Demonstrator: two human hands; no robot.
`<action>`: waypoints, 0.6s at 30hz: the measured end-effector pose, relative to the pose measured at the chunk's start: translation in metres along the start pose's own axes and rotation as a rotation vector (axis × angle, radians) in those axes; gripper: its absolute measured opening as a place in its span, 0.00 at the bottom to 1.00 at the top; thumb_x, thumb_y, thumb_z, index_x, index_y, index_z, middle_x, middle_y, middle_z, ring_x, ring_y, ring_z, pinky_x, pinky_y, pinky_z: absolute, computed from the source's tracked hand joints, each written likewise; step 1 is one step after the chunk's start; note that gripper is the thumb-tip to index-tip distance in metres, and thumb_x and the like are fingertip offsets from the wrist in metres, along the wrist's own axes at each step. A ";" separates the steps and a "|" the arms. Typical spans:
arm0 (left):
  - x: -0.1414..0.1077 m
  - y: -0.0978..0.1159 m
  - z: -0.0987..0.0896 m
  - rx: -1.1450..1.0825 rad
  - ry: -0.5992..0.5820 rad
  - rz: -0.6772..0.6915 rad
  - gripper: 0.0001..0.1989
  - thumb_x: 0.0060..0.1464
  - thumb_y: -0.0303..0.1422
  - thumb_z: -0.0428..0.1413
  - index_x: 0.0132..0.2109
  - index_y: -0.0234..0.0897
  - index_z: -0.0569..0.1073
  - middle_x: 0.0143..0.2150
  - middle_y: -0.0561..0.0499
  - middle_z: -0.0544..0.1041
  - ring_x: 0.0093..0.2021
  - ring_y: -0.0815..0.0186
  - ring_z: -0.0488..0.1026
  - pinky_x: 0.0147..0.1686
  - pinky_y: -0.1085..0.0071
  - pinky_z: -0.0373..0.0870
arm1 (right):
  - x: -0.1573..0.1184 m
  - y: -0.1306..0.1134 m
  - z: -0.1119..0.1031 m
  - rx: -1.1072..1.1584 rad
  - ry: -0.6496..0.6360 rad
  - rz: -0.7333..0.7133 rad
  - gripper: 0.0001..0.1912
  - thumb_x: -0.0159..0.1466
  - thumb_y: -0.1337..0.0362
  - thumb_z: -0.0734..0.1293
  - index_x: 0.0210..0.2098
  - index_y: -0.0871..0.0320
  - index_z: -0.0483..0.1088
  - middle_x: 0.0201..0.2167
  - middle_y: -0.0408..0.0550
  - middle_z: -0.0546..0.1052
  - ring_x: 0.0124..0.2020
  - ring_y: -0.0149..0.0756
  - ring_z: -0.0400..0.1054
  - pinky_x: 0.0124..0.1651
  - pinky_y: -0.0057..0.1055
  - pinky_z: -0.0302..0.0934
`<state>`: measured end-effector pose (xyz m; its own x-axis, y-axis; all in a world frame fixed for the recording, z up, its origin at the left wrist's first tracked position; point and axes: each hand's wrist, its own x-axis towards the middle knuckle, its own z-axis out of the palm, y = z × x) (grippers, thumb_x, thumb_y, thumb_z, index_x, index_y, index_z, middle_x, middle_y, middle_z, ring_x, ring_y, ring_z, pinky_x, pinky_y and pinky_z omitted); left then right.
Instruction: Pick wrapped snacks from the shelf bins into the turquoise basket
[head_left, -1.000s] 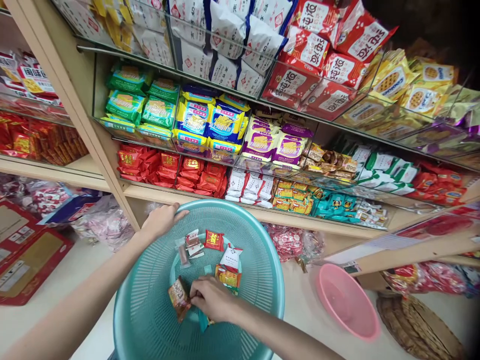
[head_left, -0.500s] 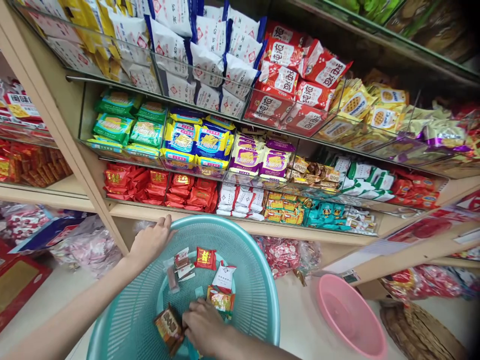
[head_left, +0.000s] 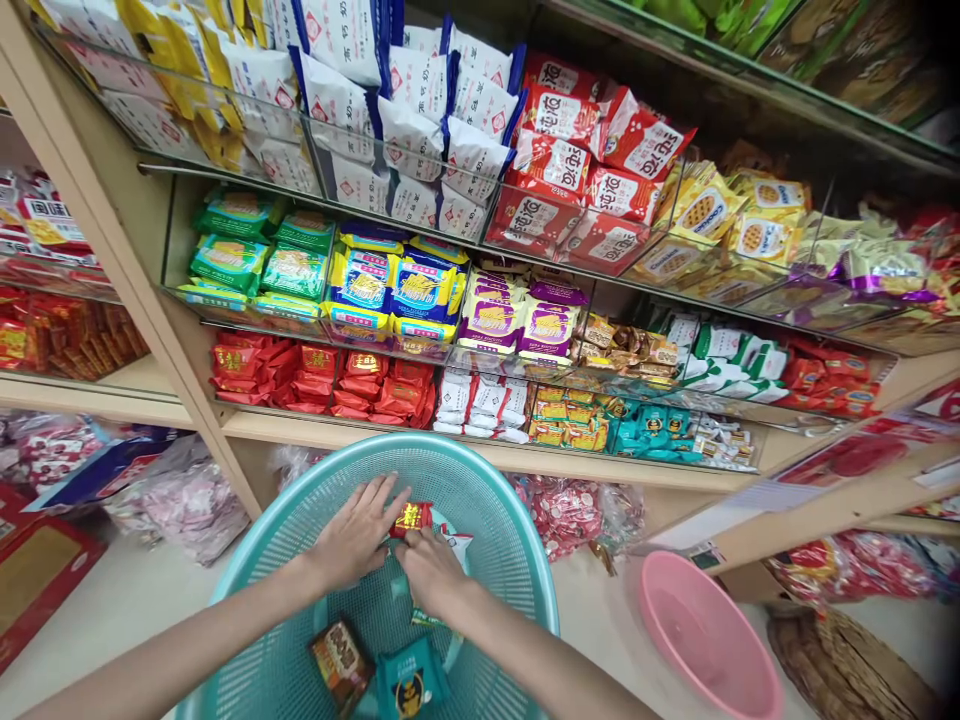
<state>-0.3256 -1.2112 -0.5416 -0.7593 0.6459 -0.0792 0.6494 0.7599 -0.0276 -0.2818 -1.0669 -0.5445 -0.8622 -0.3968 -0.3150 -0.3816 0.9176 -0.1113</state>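
Note:
Both my hands are inside a teal mesh basket (head_left: 510, 520). My left hand (head_left: 360, 530) has its fingers spread above the basket's inner left part and holds nothing visible. Fingers curled, my right hand (head_left: 431, 568) is at a red packet (head_left: 412, 518) with gold print; whether it grips the packet is hard to see. A white packet (head_left: 459, 546) shows partly behind my right hand. Lower in the basket lie a brown packet (head_left: 341, 662) and a teal packet (head_left: 411, 680), side by side.
Shelves behind the basket hold red packets (head_left: 649, 140), green packets (head_left: 229, 260), purple packets (head_left: 551, 325) and white packets (head_left: 487, 398) behind clear dividers. A pink basin (head_left: 709, 635) stands on the floor at right, beside a woven brown item (head_left: 855, 660).
My left hand has left the basket's rim and moved down inside. My right hand has moved up from the lower packets to the red one, uncovering the teal packet.

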 end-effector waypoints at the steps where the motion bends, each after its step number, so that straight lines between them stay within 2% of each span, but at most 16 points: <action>1: 0.000 0.001 0.004 0.008 -0.022 0.008 0.39 0.47 0.27 0.52 0.66 0.37 0.49 0.69 0.36 0.46 0.68 0.49 0.45 0.62 0.53 0.50 | 0.001 0.000 0.003 -0.004 -0.005 -0.002 0.18 0.56 0.73 0.61 0.46 0.62 0.70 0.49 0.55 0.72 0.52 0.47 0.63 0.51 0.40 0.60; 7: 0.001 0.005 0.017 0.087 -0.076 -0.026 0.41 0.45 0.26 0.54 0.66 0.35 0.49 0.68 0.36 0.49 0.67 0.49 0.47 0.62 0.53 0.50 | 0.004 -0.001 0.010 0.046 0.026 -0.020 0.22 0.53 0.74 0.63 0.49 0.63 0.67 0.49 0.54 0.72 0.51 0.46 0.64 0.51 0.39 0.61; 12: 0.001 0.004 0.017 0.044 -0.059 -0.034 0.38 0.46 0.27 0.54 0.65 0.35 0.53 0.68 0.37 0.51 0.66 0.49 0.51 0.62 0.52 0.53 | 0.003 0.002 0.007 0.088 0.088 -0.010 0.25 0.52 0.75 0.63 0.51 0.65 0.65 0.49 0.57 0.72 0.51 0.48 0.64 0.50 0.41 0.61; 18: 0.002 0.005 0.014 0.047 -0.057 -0.031 0.39 0.46 0.25 0.54 0.65 0.35 0.53 0.67 0.35 0.51 0.66 0.49 0.52 0.61 0.51 0.54 | -0.009 -0.005 0.005 0.074 0.080 -0.021 0.24 0.53 0.75 0.62 0.50 0.65 0.65 0.48 0.58 0.72 0.50 0.48 0.64 0.50 0.42 0.61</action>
<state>-0.3230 -1.2070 -0.5554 -0.7763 0.6159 -0.1346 0.6279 0.7745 -0.0772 -0.2705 -1.0673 -0.5458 -0.8790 -0.4142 -0.2362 -0.3771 0.9070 -0.1874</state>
